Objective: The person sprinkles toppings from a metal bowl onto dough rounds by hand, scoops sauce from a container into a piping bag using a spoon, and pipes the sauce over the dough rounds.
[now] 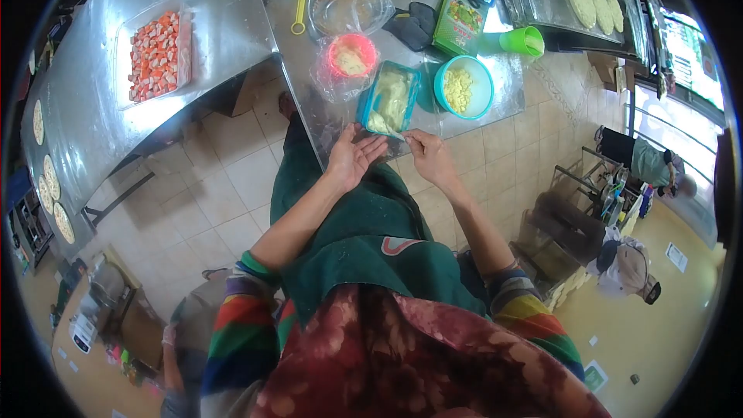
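At the front edge of the metal table, a teal rectangular container (393, 97) holds a pale, creamy mass. My left hand (356, 156) is just below its near left corner, palm up with fingers apart and nothing in it. Close to the container's near right corner, my right hand (432, 156) is closed on the end of a thin utensil, whose far end reaches into the pale mass. To the right stands a round turquoise bowl (463, 87) with yellow crumbly pieces. A pink bowl (351, 56) with a pale mix sits on a clear plastic bag at the left.
A clear tub (186, 54) of red and white pieces stands on the left table. Farther back are a metal bowl (316, 11), a dark mitt (414, 27), a green box (458, 22), a green cup (523, 42) and trays of flat dough (579, 1). Other people are at both sides.
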A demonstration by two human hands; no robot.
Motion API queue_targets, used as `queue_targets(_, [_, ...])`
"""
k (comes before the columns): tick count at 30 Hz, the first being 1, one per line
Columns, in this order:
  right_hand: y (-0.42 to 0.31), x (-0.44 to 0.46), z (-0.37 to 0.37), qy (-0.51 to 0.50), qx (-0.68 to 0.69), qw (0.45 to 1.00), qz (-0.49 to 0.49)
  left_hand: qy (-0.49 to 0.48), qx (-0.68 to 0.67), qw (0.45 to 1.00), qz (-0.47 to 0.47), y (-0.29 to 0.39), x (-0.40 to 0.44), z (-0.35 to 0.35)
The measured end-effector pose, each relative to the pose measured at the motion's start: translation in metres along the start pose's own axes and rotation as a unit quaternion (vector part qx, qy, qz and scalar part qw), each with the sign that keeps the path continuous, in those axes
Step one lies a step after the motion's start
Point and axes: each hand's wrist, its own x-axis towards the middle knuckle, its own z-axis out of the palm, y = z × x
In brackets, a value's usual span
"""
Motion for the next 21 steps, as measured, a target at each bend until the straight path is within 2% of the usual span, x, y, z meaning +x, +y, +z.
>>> queue_targets(5, [0.032, 0.006, 0.002, -0.062, 0.174, 0.980, 0.076, 0.001, 0.005, 1.000, 0.006, 0.000, -0.001, 0.002])
queue_targets(7, [0.044, 0.009, 0.003, -0.086, 0.258, 0.953, 0.135, -0.002, 0.005, 1.000, 0.007, 0.002, -0.003, 0.003])
queue_targets(10, [0.030, 0.012, -0.021, -0.166, 0.338, 0.884, 0.276, -0.017, 0.004, 1.000, 0.006, 0.001, 0.001, -0.002])
queue_targets(13, [0.037, 0.011, -0.024, -0.191, 0.403, 0.847, 0.290, -0.014, 0.004, 1.000, 0.003, 0.002, 0.000, -0.002])
queue_targets(21, [0.054, 0.005, -0.017, -0.174, 0.486, 0.813, 0.269, 0.005, 0.058, 0.998, -0.005, 0.008, -0.001, -0.021])
